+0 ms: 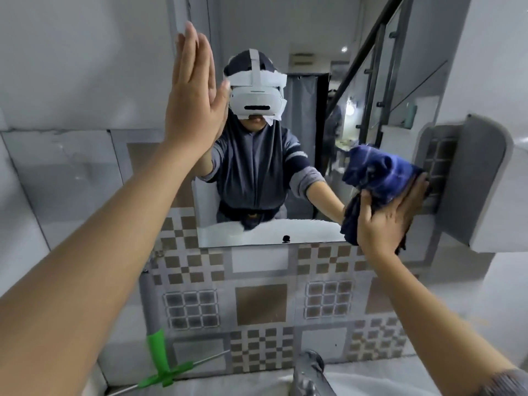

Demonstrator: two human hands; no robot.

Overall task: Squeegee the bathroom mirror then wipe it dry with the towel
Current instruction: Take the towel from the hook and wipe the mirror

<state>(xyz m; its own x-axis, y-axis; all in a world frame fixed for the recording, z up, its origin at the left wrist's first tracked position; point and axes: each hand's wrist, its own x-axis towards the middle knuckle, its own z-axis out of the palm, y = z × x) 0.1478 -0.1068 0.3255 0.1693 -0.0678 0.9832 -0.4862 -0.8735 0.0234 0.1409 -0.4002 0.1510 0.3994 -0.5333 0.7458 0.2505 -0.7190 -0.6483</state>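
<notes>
light: soft, even | edges: fisheye-warped | focus: slightly blurry throughout

The mirror [285,138] sits at upper centre; the left hand [194,101] lies at its left edge, the towel [377,172] at lower right, the squeegee [163,364] at lower left.

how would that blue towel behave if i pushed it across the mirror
The blue towel is probably floppy: it bunches under the right hand and a tail hangs down. It likely drags rather than slides on the mirror, and seems light.

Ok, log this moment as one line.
phase: towel wipe | left hand: flat on mirror | right hand: pressing towel at mirror's right edge | squeegee: set down
</notes>
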